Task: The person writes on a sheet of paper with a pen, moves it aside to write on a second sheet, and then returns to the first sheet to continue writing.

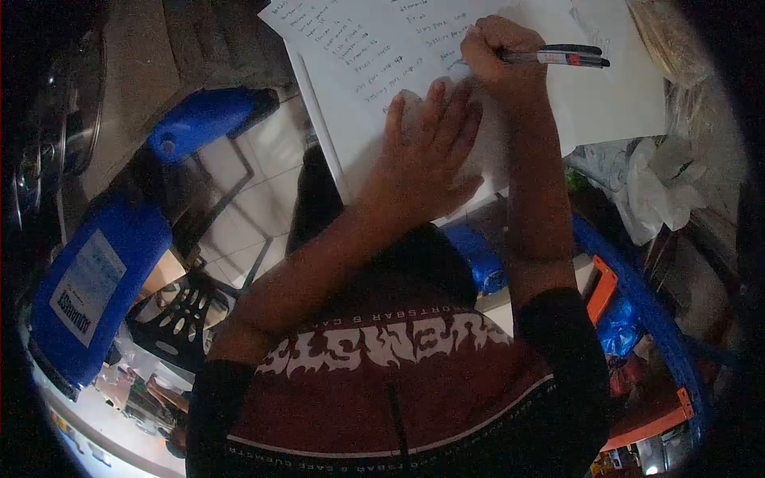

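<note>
My right hand (504, 57) is closed around a pen (570, 56), whose dark end with a white and red band sticks out to the right. Its writing tip is hidden behind my fingers, over the paper. My left hand (434, 139) lies flat with fingers spread on the white sheet of paper (374, 119). Handwritten lines in dark ink run in two columns across the sheet's upper part, too small to read surely. The sheet rests on a white surface.
Plastic bags (661, 187) hang at the right, near a blue curved frame (629, 295) with orange brackets (603, 291). A blue container with a label (89, 279) and another blue plastic piece (203, 123) stand left. Below shows a tiled floor (251, 203) and a black perforated crate (175, 323).
</note>
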Tool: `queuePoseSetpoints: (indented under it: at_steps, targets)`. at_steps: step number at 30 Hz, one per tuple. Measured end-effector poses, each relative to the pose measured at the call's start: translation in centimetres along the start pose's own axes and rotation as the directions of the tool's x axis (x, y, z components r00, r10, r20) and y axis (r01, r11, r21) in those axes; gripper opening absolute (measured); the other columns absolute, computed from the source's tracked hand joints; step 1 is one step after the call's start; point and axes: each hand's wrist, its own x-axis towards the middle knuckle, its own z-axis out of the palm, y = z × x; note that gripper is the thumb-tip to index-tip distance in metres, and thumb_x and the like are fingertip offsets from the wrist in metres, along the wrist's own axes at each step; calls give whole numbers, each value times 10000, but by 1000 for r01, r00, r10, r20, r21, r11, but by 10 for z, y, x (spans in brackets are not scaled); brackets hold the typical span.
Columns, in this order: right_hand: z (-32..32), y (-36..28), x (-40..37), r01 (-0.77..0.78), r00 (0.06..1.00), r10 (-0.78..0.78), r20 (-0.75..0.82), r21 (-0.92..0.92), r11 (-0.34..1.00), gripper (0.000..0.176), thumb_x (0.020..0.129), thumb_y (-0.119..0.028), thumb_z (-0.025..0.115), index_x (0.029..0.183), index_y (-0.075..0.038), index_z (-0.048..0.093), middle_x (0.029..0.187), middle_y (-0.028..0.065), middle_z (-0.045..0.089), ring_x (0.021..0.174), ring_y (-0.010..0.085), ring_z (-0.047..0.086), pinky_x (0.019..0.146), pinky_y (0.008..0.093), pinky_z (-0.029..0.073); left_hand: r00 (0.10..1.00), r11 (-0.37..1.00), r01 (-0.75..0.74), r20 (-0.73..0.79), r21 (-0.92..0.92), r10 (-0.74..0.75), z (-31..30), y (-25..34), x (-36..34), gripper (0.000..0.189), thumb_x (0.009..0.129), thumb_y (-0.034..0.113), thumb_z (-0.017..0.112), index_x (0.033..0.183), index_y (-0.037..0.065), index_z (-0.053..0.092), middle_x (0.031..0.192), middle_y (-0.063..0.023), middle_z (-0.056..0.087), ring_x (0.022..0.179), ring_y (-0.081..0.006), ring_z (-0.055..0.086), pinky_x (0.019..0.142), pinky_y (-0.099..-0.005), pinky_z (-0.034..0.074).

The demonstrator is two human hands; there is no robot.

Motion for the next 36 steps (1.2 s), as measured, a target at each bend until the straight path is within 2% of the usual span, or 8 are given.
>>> queuePoseSetpoints:
  at_steps: [6,9,12,15,17,21,27,36]
  targets:
    - [0,18,-2,45,998,-41,-37,105,993,217,819,-35,594,637,-29,476,582,9,429,552,105,391,517,284,353,1000,1000,5,-11,-12,-6,1,0,0,786,853,587,527,1450,108,351,1551,-118,230,1434,-322,178,1071,-636,167]
    - [-1,9,-2,-13,1000,12,-12,-78,997,224,825,-34,593,636,-38,472,585,-3,425,558,97,388,516,283,350,1000,1000,2,-13,-16,-2,1,0,0,782,851,585,528,1445,106,357,1548,-118,236,1433,-321,183,1071,-636,166]
    - [3,14,-4,-65,996,74,-47,164,984,234,830,-35,600,634,-45,471,588,-19,430,566,89,389,521,282,355,1000,1000,0,-21,-14,-1,1,0,-1,780,848,581,530,1441,103,361,1547,-118,240,1431,-323,188,1068,-638,171]
    - [-1,10,-3,-13,1000,14,12,-30,999,237,829,-40,616,638,-46,477,600,-23,449,575,81,397,530,280,367,1000,1000,2,-28,-20,-3,2,0,-1,777,848,579,530,1439,102,364,1548,-118,238,1430,-325,190,1064,-642,176]
    - [3,-1,-4,-183,980,191,-53,129,975,227,834,-50,625,649,-45,494,615,-25,466,589,76,411,539,274,375,999,1000,5,-31,-26,-6,2,0,-1,774,850,577,528,1438,102,366,1549,-117,236,1430,-326,191,1062,-643,178]
    - [0,18,-5,-95,995,93,18,264,960,215,843,-55,621,658,-41,512,634,-27,482,603,78,429,552,272,381,1000,1000,9,-1,-29,-9,-1,0,0,774,853,582,521,1441,104,361,1554,-120,221,1429,-329,193,1064,-644,174]
    - [2,19,-5,-70,992,90,-88,205,976,209,842,-43,617,658,-39,516,629,-18,467,597,92,415,554,276,373,1000,1000,2,-4,-17,-2,1,0,-1,794,849,588,524,1451,103,346,1555,-126,219,1429,-330,194,1070,-640,167]
    - [-2,6,0,8,1000,-7,16,-44,999,284,810,-40,626,619,-42,417,584,-17,397,563,100,358,523,295,339,1000,1000,0,7,-3,0,-1,0,-1,806,843,598,529,1453,105,345,1553,-132,223,1435,-331,179,1069,-644,163]
